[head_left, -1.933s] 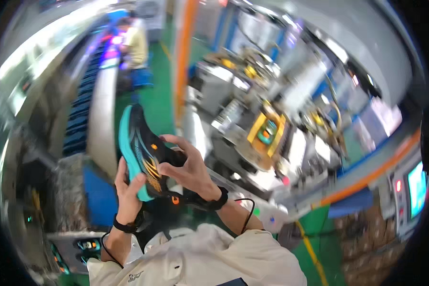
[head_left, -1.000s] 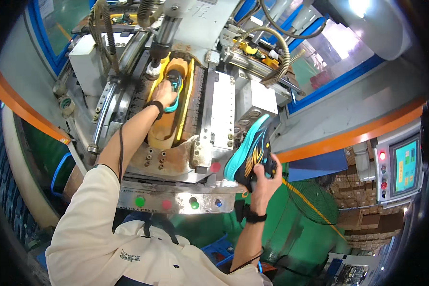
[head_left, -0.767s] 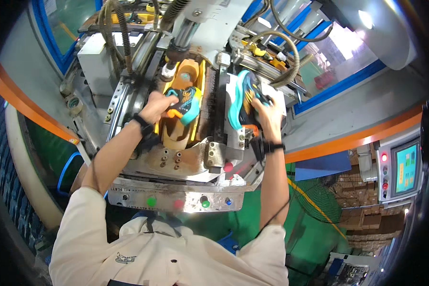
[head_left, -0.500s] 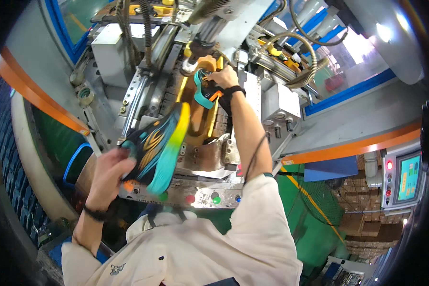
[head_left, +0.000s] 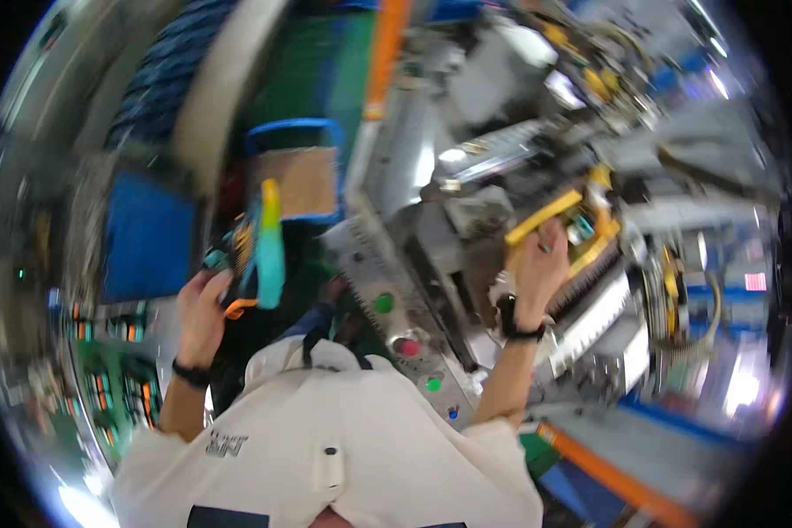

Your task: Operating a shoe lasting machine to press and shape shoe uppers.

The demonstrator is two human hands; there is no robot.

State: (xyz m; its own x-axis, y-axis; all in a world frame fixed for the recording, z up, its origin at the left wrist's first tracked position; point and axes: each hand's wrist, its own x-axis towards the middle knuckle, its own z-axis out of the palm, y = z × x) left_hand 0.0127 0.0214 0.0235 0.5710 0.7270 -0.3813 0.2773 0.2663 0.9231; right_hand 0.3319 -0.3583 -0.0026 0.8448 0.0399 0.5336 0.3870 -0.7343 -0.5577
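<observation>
Head view, heavily motion-blurred: left hand (head_left: 204, 304) is raised at the person's left side, fingers closed around the lower end of a shoe sole (head_left: 257, 249) in teal, yellow and orange, held roughly upright and well clear of the machine. Right hand (head_left: 539, 267) reaches out onto the grey machine (head_left: 466, 220), fingers bent against a yellow mould part (head_left: 544, 216); whether it actually grips that part cannot be told through the blur. A black band sits on each wrist. Control panel (head_left: 414, 352) with green, red and blue buttons lies between the torso and the right forearm. A blue-framed cart (head_left: 295, 172) stands behind the sole
</observation>
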